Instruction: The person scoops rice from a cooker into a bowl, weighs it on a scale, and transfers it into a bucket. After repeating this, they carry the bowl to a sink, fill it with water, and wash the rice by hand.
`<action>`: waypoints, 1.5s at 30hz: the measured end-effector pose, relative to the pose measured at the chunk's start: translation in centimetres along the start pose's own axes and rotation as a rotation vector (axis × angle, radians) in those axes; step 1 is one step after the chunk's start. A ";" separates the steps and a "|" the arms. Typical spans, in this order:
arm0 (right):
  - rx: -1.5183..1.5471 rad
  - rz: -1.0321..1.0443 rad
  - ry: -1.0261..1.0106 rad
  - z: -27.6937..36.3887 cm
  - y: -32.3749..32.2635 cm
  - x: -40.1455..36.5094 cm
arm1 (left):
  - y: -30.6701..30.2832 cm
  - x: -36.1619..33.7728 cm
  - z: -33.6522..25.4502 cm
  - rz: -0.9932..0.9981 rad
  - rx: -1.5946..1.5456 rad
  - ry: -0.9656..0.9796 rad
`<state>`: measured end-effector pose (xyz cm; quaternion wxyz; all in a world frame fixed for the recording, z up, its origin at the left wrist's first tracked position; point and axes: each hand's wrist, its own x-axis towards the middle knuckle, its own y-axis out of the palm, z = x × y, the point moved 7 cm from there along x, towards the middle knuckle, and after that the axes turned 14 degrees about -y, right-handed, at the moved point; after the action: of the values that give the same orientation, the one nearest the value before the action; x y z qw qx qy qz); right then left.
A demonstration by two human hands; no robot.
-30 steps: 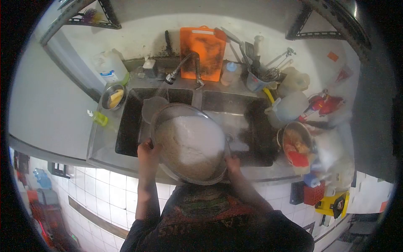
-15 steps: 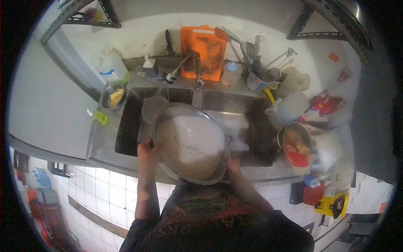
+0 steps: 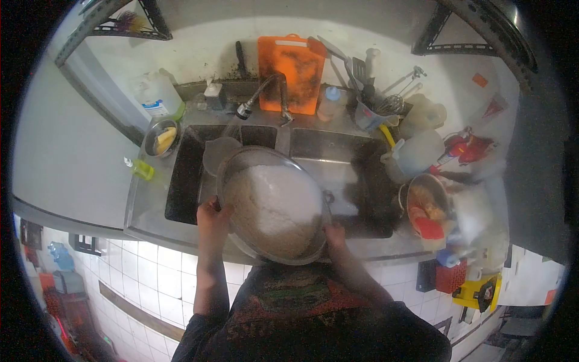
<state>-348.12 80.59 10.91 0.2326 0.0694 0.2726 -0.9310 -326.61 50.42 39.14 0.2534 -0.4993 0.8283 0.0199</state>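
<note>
A round metal pot [image 3: 232, 232] is tilted toward the left sink basin, at the front of the counter. Pale grains that look like rice [image 3: 283, 235] lie in it, partly under cloudy white liquid [image 3: 286, 187]. My left hand [image 3: 214, 218] grips the rim area on the left, fingers closed. On the right side my right hand [image 3: 335, 235] is closed near a ring handle; its fingertips are partly hidden. Just beyond the pot's far left rim, a translucent round bowl or strainer [image 3: 218, 155] sits in the left basin, under the faucet [image 3: 244, 110].
A double sink [image 3: 374, 205] spans the counter. Behind it stand an orange cutting board [image 3: 289, 78], a soap dispenser [image 3: 214, 96] and a utensil holder [image 3: 368, 116]. At right are a white jug [image 3: 416, 157] and a pan with food [image 3: 428, 202]; a small metal bowl [image 3: 151, 142] is left.
</note>
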 end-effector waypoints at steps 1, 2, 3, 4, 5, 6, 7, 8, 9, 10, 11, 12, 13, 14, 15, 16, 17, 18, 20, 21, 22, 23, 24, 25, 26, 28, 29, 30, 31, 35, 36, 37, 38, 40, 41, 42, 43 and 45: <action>-0.011 -0.007 0.009 -0.8 0.2 0.3 | 0.0 -0.1 -0.1 -0.003 0.005 -0.001; -0.022 -0.015 0.018 -1.5 0.4 0.5 | 0.0 -0.3 -0.3 0.001 0.000 0.006; 0.013 -0.040 0.075 -1.4 0.3 0.4 | 0.1 -0.5 -0.6 0.006 -0.005 0.013; 0.048 -0.066 0.132 -1.3 0.1 0.2 | 0.1 -0.6 -0.8 0.010 -0.011 0.020; 0.105 -0.061 0.160 -1.1 0.0 -0.1 | 0.1 -0.6 -0.7 0.008 -0.009 0.019; 0.161 -0.055 0.188 2.4 -1.1 -1.3 | 0.0 -0.4 -0.5 0.004 -0.007 0.017; 0.217 -0.048 0.216 4.4 -1.7 -2.0 | 0.0 -0.3 -0.4 0.001 -0.006 0.015; 0.152 -0.058 0.172 2.8 -1.3 -1.3 | 0.0 -0.4 -0.4 0.005 -0.015 0.013; 0.087 -0.067 0.128 0.3 -0.5 -0.4 | 0.1 -0.5 -0.5 0.009 -0.023 0.011; 0.022 -0.077 0.085 0.5 -0.5 -0.2 | 0.1 -0.5 -0.5 0.014 -0.032 0.009; 0.066 -0.050 0.145 -0.1 -0.5 -0.2 | 0.1 -0.4 -0.4 0.020 -0.025 0.011; 0.110 -0.023 0.205 2.8 -1.4 -1.2 | 0.1 -0.2 -0.1 0.025 -0.018 0.013; 0.154 0.004 0.266 5.0 -1.9 -2.2 | 0.1 -0.1 0.1 0.031 -0.011 0.014; 0.170 -0.053 0.287 5.9 -2.2 -2.9 | 0.1 -0.2 0.0 0.027 -0.007 0.013; 0.186 -0.109 0.309 6.6 -2.4 -3.5 | 0.1 -0.4 -0.2 0.023 -0.004 0.012; 0.201 -0.165 0.330 6.7 -2.6 -3.9 | 0.1 -0.5 -0.3 0.018 -0.001 0.010; 0.199 -0.122 0.317 6.8 -2.4 -3.7 | 0.1 -0.4 -0.2 0.019 0.003 0.010; 0.196 -0.079 0.303 6.8 -2.4 -3.5 | 0.0 -0.3 0.0 0.019 0.006 0.010; 0.199 -0.002 0.299 6.2 -2.2 -3.0 | 0.0 -0.3 0.1 0.024 0.009 0.013; 0.203 0.033 0.309 5.6 -2.0 -2.8 | 0.0 -0.5 0.0 0.027 0.008 0.015; 0.208 0.069 0.318 5.1 -1.6 -2.6 | 0.0 -0.6 -0.1 0.031 0.006 0.018; 0.198 0.063 0.303 4.7 -1.5 -2.4 | 0.0 -0.7 -0.2 0.032 0.003 0.022; 0.187 0.057 0.287 5.1 -1.6 -2.5 | 0.0 -0.7 -0.2 0.032 0.000 0.025; 0.176 0.051 0.272 5.4 -1.7 -2.5 | 0.0 -0.7 -0.3 0.032 -0.003 0.029; 0.225 0.019 0.306 5.5 -1.8 -2.8 | 0.0 -0.8 -0.3 0.037 -0.011 0.024; 0.323 -0.046 0.373 9.3 -2.6 -4.4 | 0.0 -0.8 -0.2 0.049 -0.027 0.015; 0.270 -0.050 0.346 10.0 -2.9 -4.5 | -0.1 -0.7 0.0 0.044 -0.022 0.022; 0.218 -0.055 0.320 10.5 -3.2 -4.5 | -0.2 -0.4 0.2 0.039 -0.016 0.030; 0.166 -0.060 0.294 10.8 -3.5 -4.5 | -0.2 -0.3 0.3 0.035 -0.010 0.038; 0.152 -0.083 0.218 3.6 -1.5 -1.9 | -0.2 -0.3 -0.1 0.053 -0.045 0.023; 0.257 -0.065 0.277 5.5 -1.7 -2.6 | -0.1 -0.3 -0.2 0.055 -0.055 0.020; 0.363 -0.046 0.335 7.2 -1.9 -3.3 | -0.1 -0.3 -0.3 0.056 -0.065 0.017; 0.310 -0.032 0.316 8.4 -2.4 -3.5 | -0.2 -0.1 -0.1 0.052 -0.047 0.017; 0.204 -0.006 0.277 10.0 -2.9 -3.8 | -0.4 0.4 0.3 0.045 -0.009 0.017; 0.243 -0.035 0.290 10.1 -2.8 -3.9 | -0.4 0.5 0.3 0.038 -0.004 0.014; 0.281 -0.065 0.302 10.1 -2.7 -4.0 | -0.4 0.5 0.1 0.032 0.001 0.011; 0.319 -0.094 0.314 10.2 -2.7 -4.1 | -0.4 0.6 0.0 0.026 0.005 0.009; 0.113 0.039 0.124 7.0 -1.6 -1.8 | -0.4 0.2 -0.9 0.035 0.065 0.000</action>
<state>-347.35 78.76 18.01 0.2293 0.1452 0.2318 -0.9341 -326.75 49.77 39.92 0.2693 -0.4761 0.8371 -0.0027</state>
